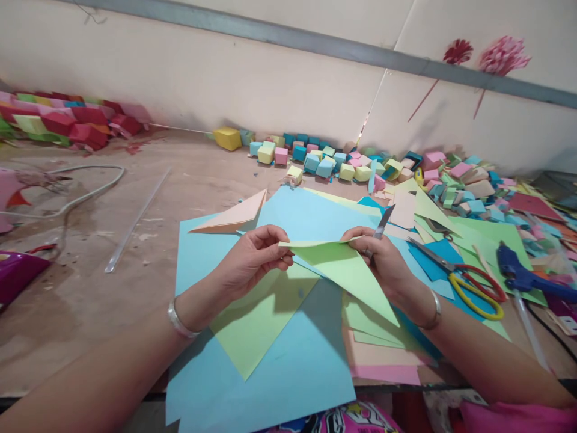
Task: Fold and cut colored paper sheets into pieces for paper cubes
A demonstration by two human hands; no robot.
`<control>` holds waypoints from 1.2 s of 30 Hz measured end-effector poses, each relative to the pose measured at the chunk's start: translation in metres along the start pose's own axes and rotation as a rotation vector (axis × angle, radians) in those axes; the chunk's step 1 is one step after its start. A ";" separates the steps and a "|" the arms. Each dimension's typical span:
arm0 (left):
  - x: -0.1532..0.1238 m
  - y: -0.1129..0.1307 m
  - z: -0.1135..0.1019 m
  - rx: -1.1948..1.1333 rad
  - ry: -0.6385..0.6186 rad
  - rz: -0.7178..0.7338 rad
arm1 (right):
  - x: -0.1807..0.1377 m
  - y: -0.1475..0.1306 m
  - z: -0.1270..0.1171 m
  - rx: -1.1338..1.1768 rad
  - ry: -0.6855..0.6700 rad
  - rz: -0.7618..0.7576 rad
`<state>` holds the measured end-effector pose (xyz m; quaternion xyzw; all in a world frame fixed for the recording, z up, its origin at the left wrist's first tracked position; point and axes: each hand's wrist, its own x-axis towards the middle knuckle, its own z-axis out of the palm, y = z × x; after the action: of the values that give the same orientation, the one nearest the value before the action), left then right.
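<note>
My left hand (252,260) pinches the left end of a folded light-green paper triangle (347,270), held above the table. Its right end is gripped by my right hand (383,258), which also holds a small utility knife (383,224) with the blade pointing up. Below lie a green sheet (261,319) and a large light-blue sheet (288,361). A folded peach triangle (234,218) rests on the blue paper just beyond my left hand.
Yellow-and-red scissors (469,282) and a blue glue gun (523,276) lie to the right on green paper. Several coloured paper cubes (324,162) line the wall. Red and pink paper pieces (67,120) sit far left, near a white cable (81,195).
</note>
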<state>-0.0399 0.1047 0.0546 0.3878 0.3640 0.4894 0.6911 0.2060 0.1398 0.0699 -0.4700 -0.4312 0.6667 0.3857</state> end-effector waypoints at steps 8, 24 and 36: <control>-0.005 0.010 0.009 0.147 0.022 -0.155 | -0.009 -0.002 0.004 -0.088 0.007 -0.046; -0.008 0.023 0.001 0.589 -0.177 -0.334 | -0.024 0.002 0.010 -0.330 -0.136 -0.291; -0.019 0.011 0.029 0.863 -0.316 -0.151 | -0.040 0.010 0.031 -0.468 -0.255 -0.278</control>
<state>-0.0232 0.0839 0.0789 0.6822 0.4517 0.1762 0.5473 0.1854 0.0934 0.0776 -0.3950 -0.6782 0.5436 0.2975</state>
